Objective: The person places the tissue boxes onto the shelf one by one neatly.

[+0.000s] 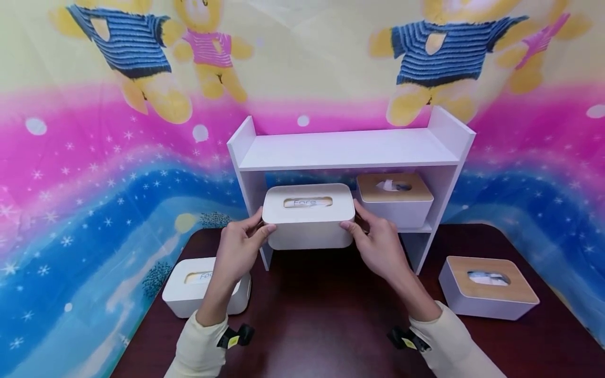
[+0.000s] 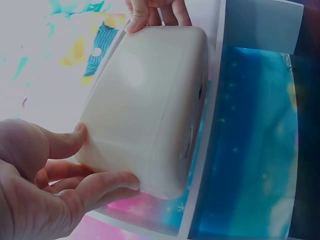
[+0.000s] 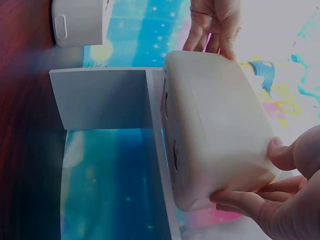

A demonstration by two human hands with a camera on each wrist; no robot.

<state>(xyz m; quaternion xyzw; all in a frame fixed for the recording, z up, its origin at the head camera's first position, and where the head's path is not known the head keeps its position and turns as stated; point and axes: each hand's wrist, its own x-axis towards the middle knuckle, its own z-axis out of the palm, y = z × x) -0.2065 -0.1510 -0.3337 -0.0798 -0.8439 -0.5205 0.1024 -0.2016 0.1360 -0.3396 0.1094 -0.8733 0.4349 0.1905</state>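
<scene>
An all-white tissue box (image 1: 308, 216) (image 2: 147, 107) (image 3: 215, 127) is held between both hands at the front of the white shelf unit's (image 1: 347, 149) lower level. My left hand (image 1: 240, 245) (image 2: 47, 175) grips its left end with thumb and fingers. My right hand (image 1: 378, 242) (image 3: 277, 195) grips its right end the same way. The box's lid slot faces up and shows printed lettering. Beside it on the lower shelf stands a white box with a wooden lid (image 1: 394, 198).
A second all-white tissue box (image 1: 200, 286) (image 3: 80, 21) lies on the dark wooden table (image 1: 321, 315) at the left. Another wooden-lidded box (image 1: 487, 286) lies at the right. A colourful bear-print cloth (image 1: 94, 157) hangs behind. The shelf's top board is bare.
</scene>
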